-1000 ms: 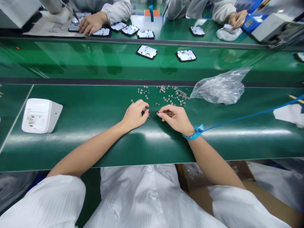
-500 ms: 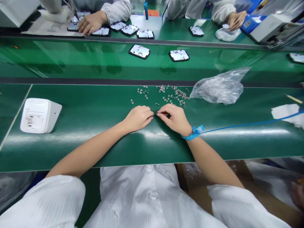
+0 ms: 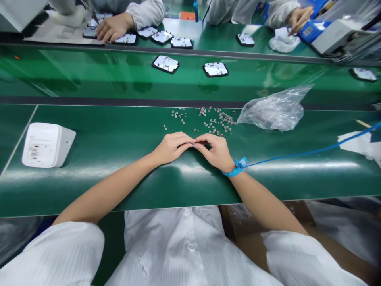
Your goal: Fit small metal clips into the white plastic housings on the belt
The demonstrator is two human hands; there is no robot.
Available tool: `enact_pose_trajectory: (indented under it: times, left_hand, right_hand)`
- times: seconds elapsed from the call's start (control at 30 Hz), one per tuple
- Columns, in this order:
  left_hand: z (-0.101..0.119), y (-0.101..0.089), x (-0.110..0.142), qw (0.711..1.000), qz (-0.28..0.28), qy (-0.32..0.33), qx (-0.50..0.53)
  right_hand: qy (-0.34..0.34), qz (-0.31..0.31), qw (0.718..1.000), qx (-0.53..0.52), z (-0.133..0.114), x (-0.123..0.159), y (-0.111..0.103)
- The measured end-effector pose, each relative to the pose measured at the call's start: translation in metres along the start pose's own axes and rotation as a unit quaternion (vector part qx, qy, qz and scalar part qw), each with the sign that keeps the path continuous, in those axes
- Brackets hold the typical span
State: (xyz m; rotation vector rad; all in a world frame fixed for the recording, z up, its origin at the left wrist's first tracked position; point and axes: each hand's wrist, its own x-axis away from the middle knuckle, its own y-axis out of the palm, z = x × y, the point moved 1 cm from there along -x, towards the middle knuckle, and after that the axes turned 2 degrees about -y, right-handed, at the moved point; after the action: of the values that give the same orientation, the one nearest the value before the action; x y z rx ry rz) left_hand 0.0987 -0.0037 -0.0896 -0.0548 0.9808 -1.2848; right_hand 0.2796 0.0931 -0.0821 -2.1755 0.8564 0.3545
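My left hand (image 3: 175, 147) and my right hand (image 3: 214, 151) meet at the fingertips above the green work surface (image 3: 166, 186). Each is closed in a pinch, thumb against fingers. A tiny metallic piece (image 3: 193, 144) shows between the touching tips; its kind is too small to make out. A blue wrist strap (image 3: 235, 169) circles my right wrist. Just beyond my hands lies a scatter of small metal parts (image 3: 224, 118), with a few looser ones (image 3: 178, 114) to the left.
At left stands a white plastic device (image 3: 44, 145). A clear plastic bag (image 3: 274, 109) lies right of the parts. Several circuit boards in black frames, one at centre (image 3: 216, 69), lie beyond. A co-worker's hand (image 3: 114, 28) is at far left. The strap's blue cord (image 3: 297, 154) runs right.
My right hand has moved slightly left, so the fingertips of both hands now touch. The framed boards on the strip beyond have shifted left. A co-worker's hand at upper right has lifted slightly.
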Motion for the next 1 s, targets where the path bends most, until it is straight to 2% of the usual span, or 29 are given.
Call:
enact_pose_trajectory:
  times: [0.13,0.23,0.4,0.53,0.63,0.7,0.8,0.9,1.0]
  left_hand:
    - [0.002,-0.001,0.000,1.000,-0.001,-0.007,-0.008]
    - [0.004,-0.001,-0.001,0.999,-0.020,-0.031,-0.008]
    - [0.006,-0.001,-0.002,0.996,-0.076,-0.039,0.035]
    - [0.005,-0.002,-0.002,0.992,-0.098,-0.054,0.060]
    - [0.004,-0.003,-0.002,0.992,-0.075,-0.076,0.071]
    - [0.003,-0.003,-0.003,0.992,-0.058,-0.088,0.068]
    - [0.002,-0.002,-0.002,0.994,-0.048,-0.087,0.035]
    - [0.000,0.000,-0.001,0.994,-0.026,-0.084,-0.071]
    - [-0.002,0.002,0.002,0.975,0.000,-0.109,-0.195]
  right_hand:
    - [0.017,0.012,1.000,-0.009,-0.001,0.001,0.002]
    - [0.073,0.014,0.993,-0.096,-0.002,0.001,0.002]
    - [0.190,-0.016,0.939,-0.287,-0.002,-0.001,0.008]
    - [0.234,-0.008,0.908,-0.347,-0.001,-0.002,0.009]
    - [0.251,0.012,0.899,-0.359,0.001,-0.003,0.005]
    - [0.253,0.020,0.904,-0.344,0.002,-0.004,0.002]
    - [0.231,0.029,0.927,-0.293,0.003,-0.005,-0.004]
    - [0.202,0.025,0.954,-0.220,0.002,-0.006,-0.011]
    - [0.186,-0.006,0.975,-0.124,0.003,-0.006,-0.019]
